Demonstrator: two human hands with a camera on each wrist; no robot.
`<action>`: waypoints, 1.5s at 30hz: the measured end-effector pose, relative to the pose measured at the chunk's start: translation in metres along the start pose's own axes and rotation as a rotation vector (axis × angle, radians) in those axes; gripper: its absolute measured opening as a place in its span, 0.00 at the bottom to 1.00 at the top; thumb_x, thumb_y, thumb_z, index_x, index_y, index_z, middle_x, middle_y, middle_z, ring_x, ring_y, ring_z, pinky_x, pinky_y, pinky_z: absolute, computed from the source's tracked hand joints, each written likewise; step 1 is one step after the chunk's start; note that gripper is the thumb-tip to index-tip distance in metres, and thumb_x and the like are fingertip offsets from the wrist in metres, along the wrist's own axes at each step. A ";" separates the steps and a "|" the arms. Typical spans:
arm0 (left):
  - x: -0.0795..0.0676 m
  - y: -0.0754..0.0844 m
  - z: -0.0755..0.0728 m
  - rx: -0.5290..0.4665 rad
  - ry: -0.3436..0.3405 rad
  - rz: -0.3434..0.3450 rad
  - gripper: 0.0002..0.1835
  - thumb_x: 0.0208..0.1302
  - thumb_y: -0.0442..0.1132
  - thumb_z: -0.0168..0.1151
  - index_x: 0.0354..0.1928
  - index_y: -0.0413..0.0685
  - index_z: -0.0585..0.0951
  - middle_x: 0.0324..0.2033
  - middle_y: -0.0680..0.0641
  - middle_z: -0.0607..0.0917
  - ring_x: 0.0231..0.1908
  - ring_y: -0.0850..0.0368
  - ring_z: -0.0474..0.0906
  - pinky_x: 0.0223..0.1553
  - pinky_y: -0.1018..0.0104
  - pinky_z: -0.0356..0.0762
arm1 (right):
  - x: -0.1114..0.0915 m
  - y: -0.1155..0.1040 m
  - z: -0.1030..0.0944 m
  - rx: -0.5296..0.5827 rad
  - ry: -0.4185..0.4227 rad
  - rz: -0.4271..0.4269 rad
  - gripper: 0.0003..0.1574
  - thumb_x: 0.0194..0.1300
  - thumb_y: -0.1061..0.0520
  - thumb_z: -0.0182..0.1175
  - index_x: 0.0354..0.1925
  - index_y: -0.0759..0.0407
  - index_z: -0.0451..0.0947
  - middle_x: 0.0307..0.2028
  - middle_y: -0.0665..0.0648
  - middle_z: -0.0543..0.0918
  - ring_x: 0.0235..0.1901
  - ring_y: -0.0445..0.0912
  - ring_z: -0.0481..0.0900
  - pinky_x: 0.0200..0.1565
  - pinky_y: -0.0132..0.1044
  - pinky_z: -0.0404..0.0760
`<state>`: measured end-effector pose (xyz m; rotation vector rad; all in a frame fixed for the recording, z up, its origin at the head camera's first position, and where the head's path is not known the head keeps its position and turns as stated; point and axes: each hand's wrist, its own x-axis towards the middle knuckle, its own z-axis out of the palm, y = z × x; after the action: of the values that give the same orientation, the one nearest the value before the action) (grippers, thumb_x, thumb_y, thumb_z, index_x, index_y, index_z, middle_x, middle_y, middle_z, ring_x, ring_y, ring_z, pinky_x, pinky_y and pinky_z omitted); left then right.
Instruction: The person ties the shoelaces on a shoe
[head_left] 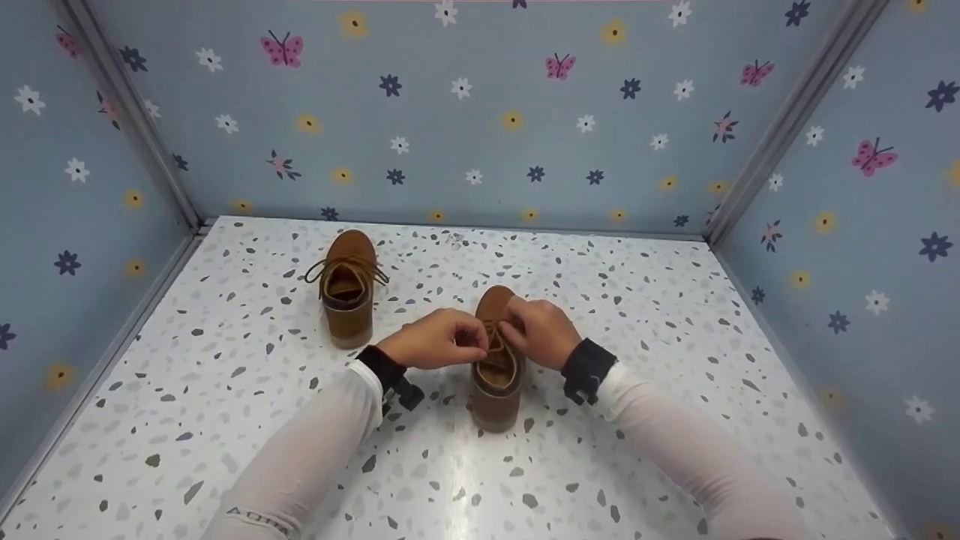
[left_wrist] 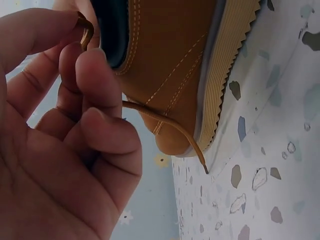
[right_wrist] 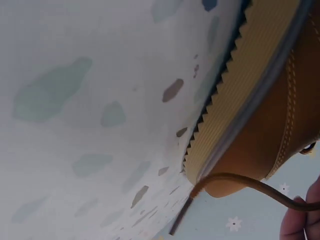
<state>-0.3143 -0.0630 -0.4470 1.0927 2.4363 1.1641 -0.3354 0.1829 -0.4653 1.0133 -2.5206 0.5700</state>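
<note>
A brown lace-up shoe (head_left: 496, 405) stands on the floor between both hands, its toe pointing away from me. My left hand (head_left: 439, 340) is at the shoe's left side and pinches a loop of brown shoelace (left_wrist: 88, 35) between thumb and forefinger. On the right of the shoe, my right hand (head_left: 546, 334) holds another stretch of the lace (right_wrist: 250, 182) between its fingertips, seen at the edge of the right wrist view. Loose lace ends with dark tips hang beside the shoe. The hands partly cover the lacing in the head view.
A matching brown shoe (head_left: 350, 322), its laces tied in a bow, stands farther left. The speckled white floor (head_left: 637, 450) meets blue flowered panels (head_left: 450, 150) at the back and both sides, with grey metal strips (head_left: 795, 120) at the corners.
</note>
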 end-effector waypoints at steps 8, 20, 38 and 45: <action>-0.001 0.000 -0.006 -0.070 0.054 0.006 0.03 0.71 0.38 0.65 0.40 0.51 0.87 0.36 0.51 0.87 0.36 0.61 0.79 0.41 0.68 0.79 | -0.002 0.001 0.002 -0.013 0.042 -0.030 0.10 0.70 0.57 0.67 0.34 0.55 0.75 0.24 0.52 0.82 0.25 0.44 0.78 0.29 0.36 0.78; 0.019 -0.007 -0.012 -0.157 0.236 -0.188 0.09 0.74 0.42 0.63 0.43 0.44 0.85 0.32 0.53 0.83 0.30 0.60 0.77 0.34 0.66 0.77 | -0.003 0.002 0.003 -0.030 0.063 -0.024 0.12 0.69 0.56 0.68 0.33 0.55 0.74 0.24 0.52 0.82 0.25 0.45 0.78 0.31 0.40 0.78; 0.037 -0.005 -0.013 -0.133 0.035 -0.216 0.11 0.76 0.43 0.58 0.41 0.47 0.86 0.32 0.48 0.85 0.35 0.45 0.82 0.30 0.69 0.75 | -0.003 0.002 0.004 -0.057 0.066 -0.046 0.15 0.68 0.55 0.70 0.32 0.57 0.73 0.23 0.53 0.81 0.25 0.48 0.78 0.31 0.41 0.77; 0.038 -0.007 -0.012 -0.126 -0.003 -0.211 0.12 0.78 0.43 0.55 0.40 0.46 0.85 0.29 0.54 0.83 0.32 0.53 0.80 0.28 0.69 0.75 | -0.003 0.002 0.003 -0.035 0.047 -0.016 0.14 0.68 0.55 0.70 0.32 0.56 0.73 0.24 0.53 0.81 0.27 0.48 0.78 0.32 0.41 0.78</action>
<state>-0.3501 -0.0462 -0.4403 0.7800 2.3705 1.2260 -0.3354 0.1838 -0.4698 0.9945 -2.4708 0.5367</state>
